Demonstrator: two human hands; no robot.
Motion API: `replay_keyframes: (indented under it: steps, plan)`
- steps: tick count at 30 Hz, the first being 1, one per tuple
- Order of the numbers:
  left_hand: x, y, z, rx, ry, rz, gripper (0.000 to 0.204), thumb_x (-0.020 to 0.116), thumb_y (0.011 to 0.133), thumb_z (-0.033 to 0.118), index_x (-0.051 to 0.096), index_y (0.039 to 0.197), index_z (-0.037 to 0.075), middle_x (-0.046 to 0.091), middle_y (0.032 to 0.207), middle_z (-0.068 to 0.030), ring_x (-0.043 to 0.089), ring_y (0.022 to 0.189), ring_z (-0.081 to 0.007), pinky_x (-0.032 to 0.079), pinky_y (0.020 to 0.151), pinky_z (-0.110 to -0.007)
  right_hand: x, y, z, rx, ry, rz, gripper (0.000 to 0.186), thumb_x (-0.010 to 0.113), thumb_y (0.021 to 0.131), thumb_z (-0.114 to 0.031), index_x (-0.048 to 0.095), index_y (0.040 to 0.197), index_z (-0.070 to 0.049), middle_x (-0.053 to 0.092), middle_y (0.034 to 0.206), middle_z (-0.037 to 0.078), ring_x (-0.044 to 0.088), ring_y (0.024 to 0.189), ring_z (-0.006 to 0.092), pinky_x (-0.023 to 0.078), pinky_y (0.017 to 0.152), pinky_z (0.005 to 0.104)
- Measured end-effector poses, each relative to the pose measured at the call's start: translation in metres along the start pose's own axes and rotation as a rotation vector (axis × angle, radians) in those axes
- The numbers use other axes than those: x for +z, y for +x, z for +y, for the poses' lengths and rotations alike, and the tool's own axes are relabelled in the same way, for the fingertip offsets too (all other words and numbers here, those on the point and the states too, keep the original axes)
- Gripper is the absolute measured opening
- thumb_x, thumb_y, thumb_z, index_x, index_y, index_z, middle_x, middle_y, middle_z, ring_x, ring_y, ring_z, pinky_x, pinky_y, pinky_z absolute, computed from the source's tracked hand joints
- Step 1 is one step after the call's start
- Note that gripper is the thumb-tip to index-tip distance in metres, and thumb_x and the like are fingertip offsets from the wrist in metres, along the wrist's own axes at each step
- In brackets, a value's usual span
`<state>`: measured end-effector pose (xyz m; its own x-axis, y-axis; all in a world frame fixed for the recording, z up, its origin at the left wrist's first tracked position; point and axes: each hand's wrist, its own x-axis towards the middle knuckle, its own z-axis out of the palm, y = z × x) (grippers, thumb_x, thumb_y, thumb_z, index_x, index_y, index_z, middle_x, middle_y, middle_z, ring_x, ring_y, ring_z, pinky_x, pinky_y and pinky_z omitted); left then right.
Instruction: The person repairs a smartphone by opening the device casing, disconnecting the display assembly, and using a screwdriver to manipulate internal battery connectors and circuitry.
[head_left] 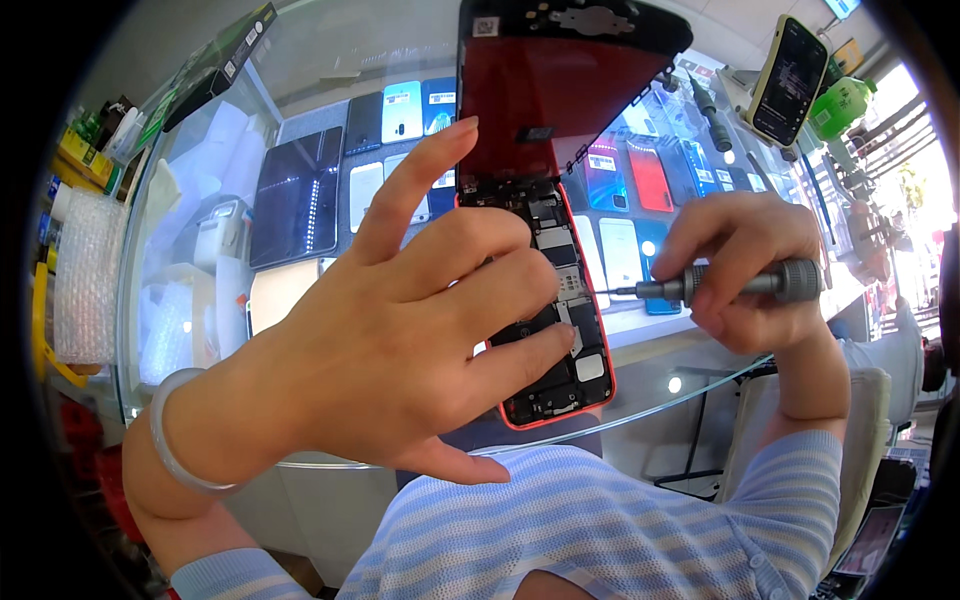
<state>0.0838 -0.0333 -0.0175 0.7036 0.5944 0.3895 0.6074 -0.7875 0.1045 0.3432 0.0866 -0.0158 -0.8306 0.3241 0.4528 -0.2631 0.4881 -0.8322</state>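
Note:
An opened phone (590,367) with a red frame shows its circuit parts at the centre. Its lifted screen (515,95), dark with a red sheen inside, rises from the far end. My left hand (410,320) spreads over the phone's left side. The index fingertip rests on the inner parts, the little finger reaches up by the screen, and the thumb stays apart below; the palm side is hidden. Held level in my right hand (745,265) is a grey precision screwdriver (675,288). Its thin tip meets the metal plate (572,283); the exact contact is too small to tell.
Several phones, among them a red one (650,178), lie in the glass counter (200,95) beneath. A lit phone (788,85) and a green bottle (842,108) stand at the far right. Bubble wrap (88,275) sits left. The counter's curved edge is close to my body.

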Motion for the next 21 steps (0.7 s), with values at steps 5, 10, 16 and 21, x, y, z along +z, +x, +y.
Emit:
replay_keyframes:
  steps: [5,10,16,21]
  plan:
    - [0.0015,0.0004,0.0004,-0.016,-0.008,0.006,0.063,0.064,0.063,0.066,0.073,0.097,0.014,0.05,0.087,-0.0018,0.047,0.093,-0.0239,0.008,0.111,-0.065,0.0084,0.0003,0.0004,-0.047,-0.111,0.002,0.019,0.074,0.066,-0.002,0.065,0.083,-0.002,0.068,0.087,0.018,0.065,0.071,0.0202,0.052,0.063,0.0289]
    - [0.0056,-0.0021,0.0011,-0.02,0.013,0.028,0.062,0.064,0.063,0.065,0.074,0.097,0.014,0.05,0.086,-0.0004,0.047,0.094,-0.0226,0.007,0.111,-0.066,0.0082,0.0034,-0.0004,-0.08,-0.2,-0.058,0.022,0.075,0.067,-0.005,0.062,0.085,-0.004,0.068,0.085,0.016,0.063,0.07,0.0205,0.051,0.061,0.0285]
    - [0.0066,-0.0018,0.0007,-0.027,0.042,0.025,0.06,0.063,0.064,0.064,0.074,0.096,0.014,0.05,0.086,0.0004,0.048,0.094,-0.0219,0.008,0.111,-0.066,0.0084,0.0027,0.0024,-0.081,-0.208,-0.06,0.022,0.074,0.066,-0.004,0.061,0.084,-0.005,0.068,0.084,0.015,0.063,0.07,0.0197,0.05,0.06,0.0278]
    - [-0.0019,0.0012,0.0077,-0.095,0.034,-0.044,0.058,0.062,0.066,0.064,0.073,0.096,0.015,0.049,0.085,0.0008,0.048,0.094,-0.0216,0.009,0.111,-0.067,0.0079,0.0032,0.003,-0.085,-0.213,-0.063,0.022,0.074,0.066,-0.004,0.061,0.084,-0.005,0.068,0.084,0.015,0.063,0.069,0.0194,0.05,0.06,0.0275]
